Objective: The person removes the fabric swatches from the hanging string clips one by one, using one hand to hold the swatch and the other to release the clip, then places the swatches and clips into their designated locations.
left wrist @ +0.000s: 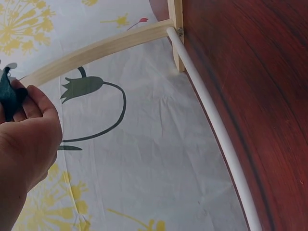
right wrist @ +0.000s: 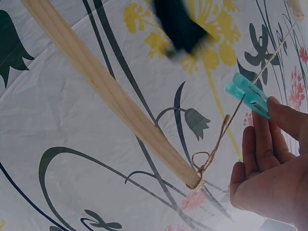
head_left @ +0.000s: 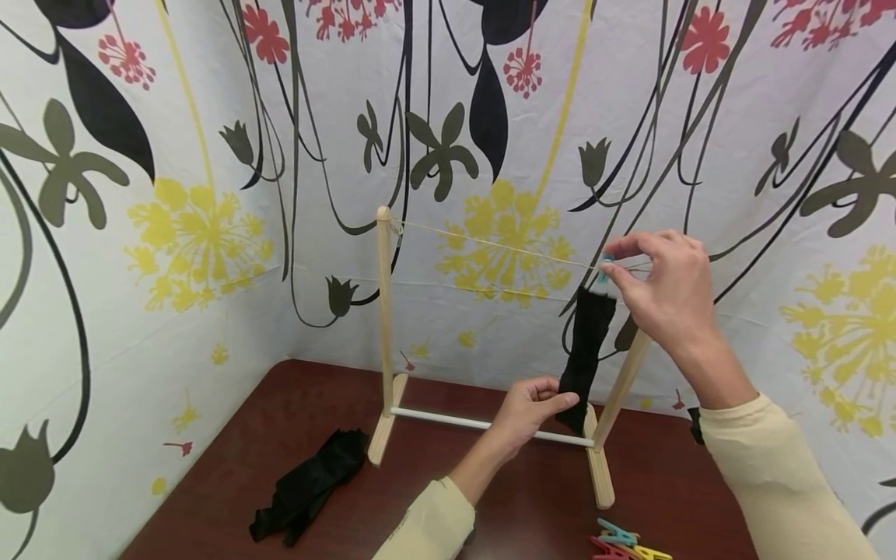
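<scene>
My right hand (head_left: 668, 288) pinches a teal clothespin (right wrist: 248, 94) at the right part of the string (head_left: 490, 243). Just under it in the head view, a long black sock (head_left: 589, 334) stretches down toward my left hand (head_left: 528, 411). The sock's upper end is blurred in the right wrist view and looks apart from the clothespin. My left hand holds the lower part of the sock between thumb and fingers; in the left wrist view only a piece of the dark cloth (left wrist: 10, 96) shows at its fingertips.
A wooden frame (head_left: 385, 311) with a white bottom bar (head_left: 441, 418) carries the string between its posts. More black cloth (head_left: 311, 486) lies on the dark red table (head_left: 210, 467) at left. Several coloured clothespins (head_left: 623, 542) lie at the front right. Patterned fabric hangs behind.
</scene>
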`<control>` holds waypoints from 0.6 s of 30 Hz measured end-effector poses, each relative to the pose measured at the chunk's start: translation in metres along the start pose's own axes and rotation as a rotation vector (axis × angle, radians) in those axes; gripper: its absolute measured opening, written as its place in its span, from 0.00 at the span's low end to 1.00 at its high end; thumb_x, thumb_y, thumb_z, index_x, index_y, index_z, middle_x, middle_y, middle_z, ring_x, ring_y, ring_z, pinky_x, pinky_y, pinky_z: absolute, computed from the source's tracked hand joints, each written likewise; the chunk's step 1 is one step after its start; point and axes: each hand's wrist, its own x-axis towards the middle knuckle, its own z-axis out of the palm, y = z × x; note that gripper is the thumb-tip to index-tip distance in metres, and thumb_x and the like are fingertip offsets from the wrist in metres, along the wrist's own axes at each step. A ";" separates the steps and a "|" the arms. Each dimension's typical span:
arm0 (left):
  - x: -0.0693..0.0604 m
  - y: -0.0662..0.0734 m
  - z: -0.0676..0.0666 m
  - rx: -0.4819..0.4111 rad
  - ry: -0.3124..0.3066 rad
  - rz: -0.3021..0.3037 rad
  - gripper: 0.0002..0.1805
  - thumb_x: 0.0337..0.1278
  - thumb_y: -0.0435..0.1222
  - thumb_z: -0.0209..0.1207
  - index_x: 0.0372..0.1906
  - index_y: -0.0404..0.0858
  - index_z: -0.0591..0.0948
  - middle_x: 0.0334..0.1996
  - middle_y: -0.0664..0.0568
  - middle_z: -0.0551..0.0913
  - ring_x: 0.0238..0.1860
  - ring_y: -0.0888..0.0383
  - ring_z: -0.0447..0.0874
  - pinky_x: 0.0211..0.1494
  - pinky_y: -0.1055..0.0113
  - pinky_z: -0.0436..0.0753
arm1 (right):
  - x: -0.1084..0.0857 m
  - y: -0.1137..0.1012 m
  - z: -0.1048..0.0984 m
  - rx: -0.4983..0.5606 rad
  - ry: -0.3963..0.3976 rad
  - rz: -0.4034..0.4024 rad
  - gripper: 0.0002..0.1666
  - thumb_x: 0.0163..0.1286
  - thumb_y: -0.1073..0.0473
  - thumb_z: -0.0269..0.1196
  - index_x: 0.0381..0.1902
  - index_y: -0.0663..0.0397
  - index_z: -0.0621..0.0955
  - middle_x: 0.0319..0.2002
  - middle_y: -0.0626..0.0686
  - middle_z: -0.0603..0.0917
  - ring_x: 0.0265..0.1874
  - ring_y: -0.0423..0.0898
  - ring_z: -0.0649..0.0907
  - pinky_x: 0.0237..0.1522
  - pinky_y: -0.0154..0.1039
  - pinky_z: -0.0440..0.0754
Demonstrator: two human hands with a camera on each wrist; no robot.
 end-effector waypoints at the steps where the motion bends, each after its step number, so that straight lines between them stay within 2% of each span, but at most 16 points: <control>1: 0.000 0.001 0.000 -0.006 -0.001 0.001 0.13 0.68 0.40 0.70 0.45 0.33 0.89 0.30 0.64 0.89 0.35 0.70 0.85 0.45 0.74 0.81 | 0.000 0.000 0.000 0.003 0.009 -0.004 0.07 0.66 0.66 0.75 0.41 0.62 0.89 0.40 0.67 0.91 0.48 0.62 0.81 0.72 0.66 0.64; 11: -0.003 0.004 -0.004 -0.037 -0.004 -0.010 0.12 0.67 0.41 0.71 0.44 0.35 0.89 0.34 0.60 0.91 0.36 0.67 0.89 0.40 0.73 0.85 | 0.000 0.000 0.002 0.036 0.087 -0.031 0.08 0.64 0.68 0.76 0.41 0.61 0.90 0.41 0.65 0.92 0.45 0.59 0.82 0.73 0.60 0.65; 18: -0.006 0.002 -0.008 -0.034 0.006 0.002 0.13 0.69 0.40 0.70 0.45 0.32 0.88 0.35 0.57 0.91 0.37 0.67 0.89 0.47 0.71 0.86 | 0.001 0.000 0.002 0.050 0.119 -0.042 0.07 0.64 0.68 0.76 0.40 0.61 0.90 0.40 0.64 0.93 0.45 0.59 0.82 0.75 0.60 0.65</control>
